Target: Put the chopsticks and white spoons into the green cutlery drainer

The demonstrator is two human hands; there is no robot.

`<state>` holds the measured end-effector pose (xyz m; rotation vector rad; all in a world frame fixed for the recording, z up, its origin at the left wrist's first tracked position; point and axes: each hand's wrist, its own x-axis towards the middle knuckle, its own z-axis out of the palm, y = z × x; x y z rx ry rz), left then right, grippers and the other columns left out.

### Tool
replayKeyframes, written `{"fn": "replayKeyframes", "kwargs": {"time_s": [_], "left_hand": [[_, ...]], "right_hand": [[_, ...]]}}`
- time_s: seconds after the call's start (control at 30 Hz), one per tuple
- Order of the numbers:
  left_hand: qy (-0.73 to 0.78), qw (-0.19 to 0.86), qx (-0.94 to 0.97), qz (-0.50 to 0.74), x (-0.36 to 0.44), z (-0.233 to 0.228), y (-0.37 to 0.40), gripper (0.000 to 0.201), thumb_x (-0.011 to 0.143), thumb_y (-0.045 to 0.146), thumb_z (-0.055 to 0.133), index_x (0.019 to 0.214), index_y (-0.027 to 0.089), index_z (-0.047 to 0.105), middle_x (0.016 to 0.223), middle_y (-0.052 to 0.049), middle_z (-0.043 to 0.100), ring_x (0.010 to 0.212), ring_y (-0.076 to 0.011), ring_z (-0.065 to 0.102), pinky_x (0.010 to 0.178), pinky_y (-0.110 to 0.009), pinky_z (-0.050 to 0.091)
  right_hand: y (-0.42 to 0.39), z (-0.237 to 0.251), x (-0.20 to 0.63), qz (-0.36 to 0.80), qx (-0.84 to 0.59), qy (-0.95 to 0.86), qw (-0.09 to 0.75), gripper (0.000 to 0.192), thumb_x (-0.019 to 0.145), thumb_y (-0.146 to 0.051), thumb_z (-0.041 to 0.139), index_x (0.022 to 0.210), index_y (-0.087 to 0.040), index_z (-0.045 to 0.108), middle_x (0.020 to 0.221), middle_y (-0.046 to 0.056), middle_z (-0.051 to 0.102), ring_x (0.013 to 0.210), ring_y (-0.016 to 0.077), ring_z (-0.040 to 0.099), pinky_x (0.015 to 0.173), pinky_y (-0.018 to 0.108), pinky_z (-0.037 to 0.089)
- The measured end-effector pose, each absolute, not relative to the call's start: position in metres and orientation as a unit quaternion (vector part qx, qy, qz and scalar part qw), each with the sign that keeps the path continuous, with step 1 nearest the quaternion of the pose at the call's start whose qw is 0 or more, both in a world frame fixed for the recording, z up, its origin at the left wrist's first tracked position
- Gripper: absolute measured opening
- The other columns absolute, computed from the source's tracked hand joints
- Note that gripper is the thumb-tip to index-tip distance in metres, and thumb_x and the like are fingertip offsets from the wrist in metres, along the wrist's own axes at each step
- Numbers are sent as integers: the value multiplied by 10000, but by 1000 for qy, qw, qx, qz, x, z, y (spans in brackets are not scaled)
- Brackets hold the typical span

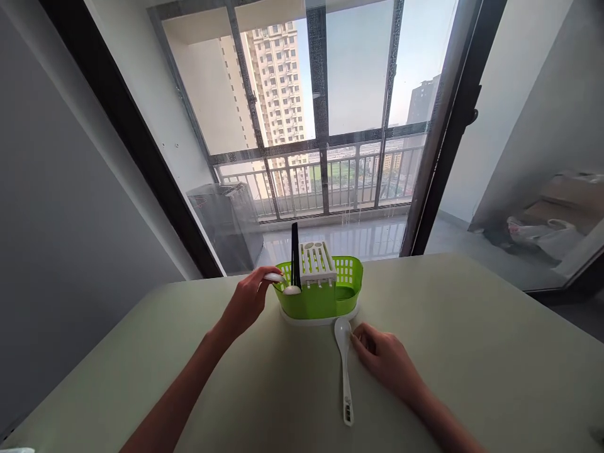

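A green utensil basket (309,306) with a white base stands on the table, with a white slotted rack (317,261) over its middle. Black chopsticks (295,258) rise upright at its left part. My left hand (252,294) is closed around the handle of a small white spoon (292,290), whose bowl is at the basket's left front, by the chopsticks. A larger white spoon (345,371) lies in front of the basket, its bowl toward the basket and its handle toward me. My right hand (384,355) is curled beside that bowl, thumb and fingertips pinched at its right edge.
The pale green table (448,327) spreads under both arms. Behind it are a dark-framed glass door (436,151) and a balcony with a grey covered box (226,220). Bags and cardboard (547,233) lie on the floor at the right.
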<state>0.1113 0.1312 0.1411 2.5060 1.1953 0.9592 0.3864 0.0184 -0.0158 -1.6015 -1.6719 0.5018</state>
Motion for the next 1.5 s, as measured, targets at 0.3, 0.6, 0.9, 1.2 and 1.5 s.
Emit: {"fn": "replayKeyframes", "kwargs": {"time_s": [0.3, 0.6, 0.9, 1.2, 1.5], "left_hand": [[360, 40, 882, 302, 103, 120, 140, 274, 1081, 292, 392, 1155, 230, 649, 1121, -86, 721, 1102, -243, 625, 974, -418, 509], [345, -60, 823, 447, 106, 112, 109, 408, 935, 96, 525, 1318, 235, 501, 1273, -117, 557, 1222, -273, 527, 1073, -482, 458], [421, 164, 859, 242, 170, 47, 40, 282, 943, 246, 556, 1202, 243, 447, 974, -53, 632, 806, -225, 655, 702, -354, 524], [479, 183, 857, 56, 217, 44, 38, 292, 975, 376, 485, 1097, 141, 609, 1092, -205, 705, 991, -376, 700, 810, -466, 534], [461, 223, 858, 41, 180, 63, 29, 321, 1008, 422, 442, 885, 202, 641, 853, -94, 716, 726, -243, 663, 612, -324, 437]], "right_hand": [[17, -16, 388, 189, -628, -659, 369, 343, 998, -476, 468, 751, -246, 526, 601, -34, 576, 558, 153, 518, 573, 259, 328], [16, -17, 388, 192, -632, -656, 364, 371, 1004, -514, 464, 760, -249, 552, 592, -28, 582, 556, 161, 511, 572, 268, 336], [14, -12, 390, 217, -623, -646, 383, 376, 991, -521, 487, 745, -243, 550, 586, -26, 560, 548, 156, 493, 559, 260, 356], [16, -9, 390, 266, -607, -615, 427, 423, 984, -579, 493, 747, -235, 558, 595, -20, 570, 554, 157, 502, 559, 260, 384], [14, -8, 394, 288, -610, -585, 449, 487, 961, -640, 502, 713, -225, 567, 588, -31, 501, 566, 152, 455, 542, 257, 367]]}}
